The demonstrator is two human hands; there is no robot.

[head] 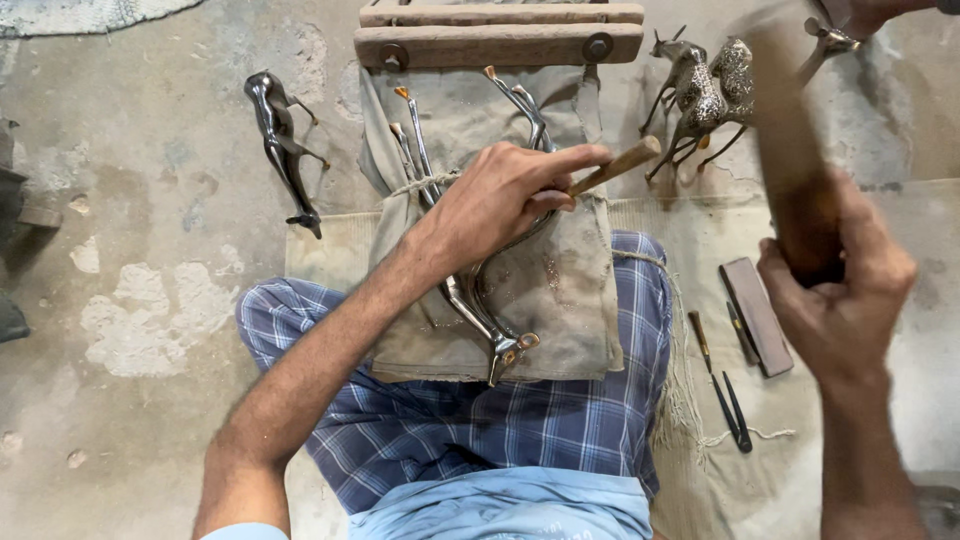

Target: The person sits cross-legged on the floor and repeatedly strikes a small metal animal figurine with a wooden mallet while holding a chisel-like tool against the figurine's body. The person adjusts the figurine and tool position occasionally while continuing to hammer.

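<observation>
The person sits on the floor with a silvery cast-metal deer figurine lying across a dusty grey cloth pad on the lap, its thin legs and antler ends pointing away toward a worn wooden block with two bolts. A loop of pale string seems to bind the legs near the top of the pad. The left hand rests on top of the figurine, fingers curled round a slim tool with a light wooden handle, pinching it near its working end, which is hidden under the palm. The right hand is clenched round a dark brown wooden mallet or block, raised and blurred. The figurine looks solid and heavy for its bulk, stiff, and slick where polished; I would judge the body the safe place to grip, since the slender legs and antlers look the likeliest to bend or snap. Off to the left a dark, unpolished metal animal figurine lies on the concrete floor; two finished spotted metal deer stand at the upper right. A flat brown rectangular block and some thin dark hand tools lie on the sacking beside the right knee.
</observation>
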